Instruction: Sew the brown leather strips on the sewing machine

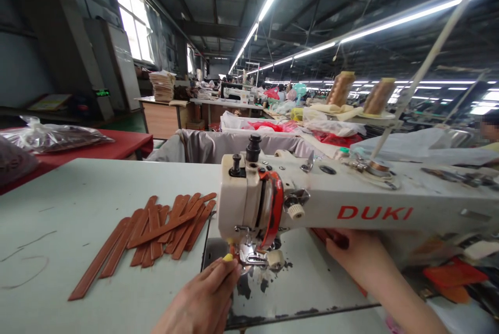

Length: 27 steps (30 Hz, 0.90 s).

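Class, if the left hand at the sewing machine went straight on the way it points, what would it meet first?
Most likely the metal presser foot under the sewing machine's head, just beyond the left hand; depth there is hard to judge.

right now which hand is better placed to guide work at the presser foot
Left, probably: the left hand is right beside the presser foot, while the right hand is farther off, reaching under the sewing machine's arm.

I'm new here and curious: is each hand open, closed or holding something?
Left hand: fingers together at the shiny metal presser foot; any grip cannot be told.
Right hand: holding a flat reddish-brown piece, fingers partly hidden.
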Each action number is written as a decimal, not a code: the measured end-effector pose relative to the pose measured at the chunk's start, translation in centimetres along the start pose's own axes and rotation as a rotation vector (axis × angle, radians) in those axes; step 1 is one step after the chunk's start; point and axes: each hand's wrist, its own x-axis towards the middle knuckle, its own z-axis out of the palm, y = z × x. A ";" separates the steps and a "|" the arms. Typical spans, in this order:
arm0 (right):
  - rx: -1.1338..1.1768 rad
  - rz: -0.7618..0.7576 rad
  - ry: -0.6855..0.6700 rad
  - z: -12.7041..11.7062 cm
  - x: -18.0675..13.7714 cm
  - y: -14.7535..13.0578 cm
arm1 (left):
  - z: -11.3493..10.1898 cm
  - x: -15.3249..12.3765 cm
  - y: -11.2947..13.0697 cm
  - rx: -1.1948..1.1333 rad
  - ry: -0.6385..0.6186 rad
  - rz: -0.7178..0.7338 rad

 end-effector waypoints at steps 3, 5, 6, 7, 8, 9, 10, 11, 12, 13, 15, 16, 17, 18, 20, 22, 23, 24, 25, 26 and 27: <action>0.080 -0.046 -0.047 -0.4 -0.6 0.3 | -0.1 -0.1 0.3 0.014 0.014 -0.024; 0.163 -0.061 -0.113 -0.1 -0.9 0.5 | -0.5 0.1 0.6 -0.009 0.006 -0.046; 0.196 -0.046 -0.153 0.1 -0.9 0.6 | -0.8 0.2 0.6 -0.039 0.002 -0.058; 0.212 -0.032 -0.183 0.3 -1.0 0.7 | -1.1 0.3 0.6 -0.077 -0.006 -0.070; 0.215 -0.024 -0.198 0.5 -1.0 0.8 | -1.4 0.5 0.4 -0.111 -0.016 -0.093; 0.209 -0.030 -0.200 0.7 -1.0 0.9 | -1.8 0.7 0.0 -0.135 -0.022 -0.129; 0.198 -0.045 -0.191 0.8 -0.9 0.9 | -2.0 1.1 -0.6 -0.141 -0.032 -0.179; 0.186 -0.068 -0.177 0.9 -0.9 0.8 | -2.2 1.5 -1.3 -0.131 -0.044 -0.229; 0.175 -0.094 -0.165 0.9 -1.0 0.7 | -2.2 2.0 -2.2 -0.112 -0.059 -0.268; 0.171 -0.113 -0.167 0.8 -1.0 0.4 | -2.1 2.5 -3.1 -0.088 -0.079 -0.285; 0.159 -0.173 -0.179 0.4 -1.1 -0.3 | -1.7 3.8 -4.6 -0.085 -0.113 -0.236; 0.150 -0.221 -0.185 0.0 -1.2 -0.8 | -1.4 4.3 -5.1 -0.098 -0.129 -0.193; 0.148 -0.262 -0.193 -0.3 -1.3 -1.3 | -1.2 4.8 -5.5 -0.115 -0.145 -0.152; 0.153 -0.287 -0.203 -0.8 -1.4 -1.8 | -1.1 5.1 -5.6 -0.128 -0.160 -0.118; 0.173 -0.285 -0.218 -1.7 -1.5 -2.4 | -1.2 5.1 -5.8 -0.138 -0.191 -0.081; 0.282 -0.231 -0.233 -2.5 -1.6 -2.5 | -1.7 4.2 -6.1 -0.115 -0.233 -0.077; 0.380 -0.183 -0.257 -2.8 -1.6 -2.4 | -2.0 3.5 -6.3 -0.081 -0.262 -0.079; 0.488 -0.126 -0.299 -3.1 -1.6 -2.3 | -2.4 2.7 -6.6 -0.038 -0.293 -0.081; 0.592 -0.055 -0.352 -3.3 -1.6 -2.1 | -2.7 1.7 -6.8 0.006 -0.312 -0.090; 0.673 0.025 -0.409 -3.4 -1.6 -1.9 | -3.0 0.6 -7.0 0.045 -0.311 -0.103; 0.716 0.099 -0.458 -3.5 -1.5 -1.7 | -3.3 -0.6 -7.0 0.061 -0.283 -0.121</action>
